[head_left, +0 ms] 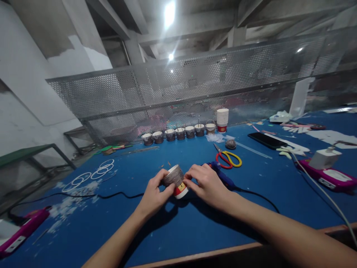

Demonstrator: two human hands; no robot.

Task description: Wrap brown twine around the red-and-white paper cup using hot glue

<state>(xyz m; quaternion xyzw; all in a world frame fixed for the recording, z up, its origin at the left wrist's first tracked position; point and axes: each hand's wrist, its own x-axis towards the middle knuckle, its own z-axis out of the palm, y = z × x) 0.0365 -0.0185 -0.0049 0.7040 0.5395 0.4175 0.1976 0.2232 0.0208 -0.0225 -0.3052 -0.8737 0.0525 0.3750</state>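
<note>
My left hand [158,191] is closed around a paper cup [181,189], thumb on the near side. Grey-brown cord is wound round the cup's upper part; its red and white lower part with a yellow label stays bare. The cup tilts, its white mouth up and to the left. My right hand [205,182] has its fingertips pinched together against the cup's right side. Whatever lies between those fingertips is too small to make out. Just beyond the right hand lies a blue glue gun [223,176], partly hidden by it. Scissors [229,159] with red and yellow handles lie farther back.
Several wrapped cups [180,133] stand in a row at the back, beside a stack of paper cups [222,120]. A cord ball [230,144], a phone [267,140] and a purple power strip [329,175] are to the right. White rings [80,180] and a black cable [111,194] lie left.
</note>
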